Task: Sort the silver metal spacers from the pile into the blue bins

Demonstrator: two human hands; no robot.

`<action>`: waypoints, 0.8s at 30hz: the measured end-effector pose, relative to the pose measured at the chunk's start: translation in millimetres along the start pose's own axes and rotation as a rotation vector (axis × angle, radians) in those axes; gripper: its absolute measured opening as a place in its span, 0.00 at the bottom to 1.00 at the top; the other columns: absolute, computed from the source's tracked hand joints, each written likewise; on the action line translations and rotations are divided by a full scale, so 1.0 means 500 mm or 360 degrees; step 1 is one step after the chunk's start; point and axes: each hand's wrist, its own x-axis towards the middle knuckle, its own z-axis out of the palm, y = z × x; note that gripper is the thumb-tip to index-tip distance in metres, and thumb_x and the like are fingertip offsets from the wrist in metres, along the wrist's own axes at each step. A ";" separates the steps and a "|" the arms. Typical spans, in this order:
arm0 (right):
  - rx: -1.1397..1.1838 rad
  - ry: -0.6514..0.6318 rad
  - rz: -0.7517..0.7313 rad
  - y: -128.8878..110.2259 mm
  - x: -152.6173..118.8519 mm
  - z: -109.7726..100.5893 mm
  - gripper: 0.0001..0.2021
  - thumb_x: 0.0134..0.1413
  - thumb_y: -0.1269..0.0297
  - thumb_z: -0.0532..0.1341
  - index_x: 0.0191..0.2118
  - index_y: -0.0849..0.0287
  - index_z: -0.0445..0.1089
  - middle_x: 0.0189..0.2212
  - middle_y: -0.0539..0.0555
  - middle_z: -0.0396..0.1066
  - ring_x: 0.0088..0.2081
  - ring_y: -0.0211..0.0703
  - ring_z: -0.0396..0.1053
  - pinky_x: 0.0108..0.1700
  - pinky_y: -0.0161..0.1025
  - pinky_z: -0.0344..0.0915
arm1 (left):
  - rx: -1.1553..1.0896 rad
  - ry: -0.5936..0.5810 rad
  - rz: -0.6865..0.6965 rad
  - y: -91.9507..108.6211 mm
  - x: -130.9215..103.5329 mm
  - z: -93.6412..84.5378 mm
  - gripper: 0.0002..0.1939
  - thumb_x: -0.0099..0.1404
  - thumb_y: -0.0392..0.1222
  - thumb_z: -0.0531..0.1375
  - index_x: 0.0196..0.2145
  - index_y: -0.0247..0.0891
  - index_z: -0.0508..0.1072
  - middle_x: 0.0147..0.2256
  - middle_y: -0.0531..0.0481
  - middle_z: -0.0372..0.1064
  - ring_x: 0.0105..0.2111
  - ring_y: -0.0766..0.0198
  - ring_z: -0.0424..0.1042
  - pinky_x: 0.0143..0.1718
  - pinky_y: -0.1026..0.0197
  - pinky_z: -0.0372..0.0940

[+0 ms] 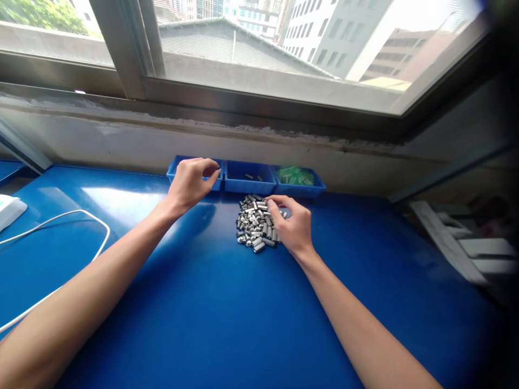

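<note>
Over the left blue bin [174,172] is my left hand [194,181], its fingers curled and pinched near the bin's right side; anything between the fingertips is too small to make out. My right hand [292,222] touches the upper right of a pile of small metal parts [255,221], thumb and index finger close together. Whatever those fingertips hold is hidden among the pieces. A few small parts lie in the middle blue bin [250,186]. Green plastic material [295,175] fills much of the right blue bin [302,190].
The blue table [227,319] reaches the wall below a window. On the left, a white cable [106,227] curves across the tabletop near a white object [11,209]. White pieces [490,247] stand beyond the table's right edge.
</note>
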 end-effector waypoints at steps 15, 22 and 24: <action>-0.0026 -0.0213 0.0185 0.026 0.002 0.013 0.18 0.66 0.51 0.56 0.43 0.56 0.80 0.47 0.60 0.80 0.51 0.56 0.75 0.57 0.54 0.68 | -0.0283 -0.1023 0.0526 0.073 -0.072 0.062 0.43 0.54 0.69 0.69 0.58 0.40 0.68 0.57 0.36 0.65 0.57 0.43 0.67 0.61 0.45 0.62; 0.0117 -0.0168 0.0296 0.012 -0.003 0.022 0.17 0.66 0.51 0.57 0.42 0.56 0.79 0.46 0.58 0.80 0.49 0.53 0.76 0.56 0.50 0.68 | -0.0278 -0.1118 0.0342 0.027 -0.050 0.044 0.42 0.55 0.70 0.67 0.59 0.42 0.69 0.52 0.42 0.67 0.47 0.51 0.72 0.49 0.54 0.67; 0.0102 -0.0158 0.0212 0.010 -0.005 0.030 0.15 0.65 0.53 0.57 0.42 0.57 0.78 0.45 0.58 0.80 0.49 0.52 0.75 0.56 0.49 0.68 | -0.0244 -0.1142 0.0301 0.023 -0.045 0.039 0.41 0.55 0.70 0.67 0.57 0.41 0.71 0.48 0.43 0.68 0.39 0.56 0.71 0.41 0.57 0.68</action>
